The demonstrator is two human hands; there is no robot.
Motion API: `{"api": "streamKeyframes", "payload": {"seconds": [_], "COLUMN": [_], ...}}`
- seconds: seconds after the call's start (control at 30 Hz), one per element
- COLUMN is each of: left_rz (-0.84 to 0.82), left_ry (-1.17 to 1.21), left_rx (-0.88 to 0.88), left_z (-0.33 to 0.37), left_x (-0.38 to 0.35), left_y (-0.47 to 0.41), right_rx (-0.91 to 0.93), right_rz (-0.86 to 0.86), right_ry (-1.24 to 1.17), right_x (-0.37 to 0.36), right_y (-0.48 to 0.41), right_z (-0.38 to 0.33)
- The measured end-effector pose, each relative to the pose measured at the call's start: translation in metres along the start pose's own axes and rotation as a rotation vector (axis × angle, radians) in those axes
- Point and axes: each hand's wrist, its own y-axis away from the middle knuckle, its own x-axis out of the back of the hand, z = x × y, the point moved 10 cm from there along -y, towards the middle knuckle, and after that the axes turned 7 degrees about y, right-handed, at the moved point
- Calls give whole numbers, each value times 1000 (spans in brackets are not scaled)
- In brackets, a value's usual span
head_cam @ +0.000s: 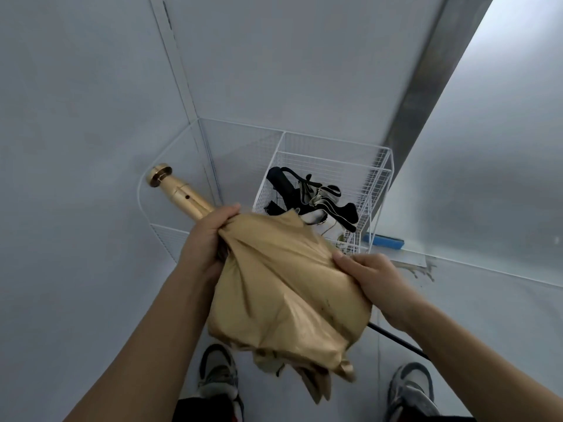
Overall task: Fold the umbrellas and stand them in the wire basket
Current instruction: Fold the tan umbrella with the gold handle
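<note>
The left hand [207, 236] grips the gold umbrella [283, 287] near its handle [179, 193]. The right hand [374, 284] pinches its loose cloth. The umbrella is in the air before the wire basket [335, 166], where a black umbrella [307, 196] stands.

forearms [143, 339]: bare | sneakers [218, 374]: grey-white, dark trim | legwear [204, 409]: dark

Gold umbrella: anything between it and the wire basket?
Nothing visible in the gap between gold umbrella and wire basket. A black umbrella leans inside the basket's near left; the right side looks free.
</note>
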Motion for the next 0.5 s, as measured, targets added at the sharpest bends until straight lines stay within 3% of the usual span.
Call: {"api": "streamKeyframes", "payload": {"seconds": [0.13,0.2,0.23,0.3,0.37,0.4,0.47,0.5], "left_rz": [-40,26,81,217,382,433,480,487], "left_ry": [-11,-37,-53,-30,9,19,25,21], "left_rx": [10,9,-9,-86,-179,-215,-268,-280], "left_z": [-5,-6,-4,7,16,20,24,24], "left_x": [-7,7,17,36,54,56,56,56], "left_y": [6,-3,-8,-14,-13,-10,-6,-7], "right_rx": [72,100,131,282,490,562,669,733], "right_rz": [162,239,302,400,279,155,31,81], "right_ry": [280,500,522,335,169,204,456,586], "right_x": [-5,-6,-1,13,7,-7,-37,-43], "right_y": [-20,-20,-14,8,34,48,67,71], "right_z": [15,14,6,-23,-57,-69,-73,-73]}}
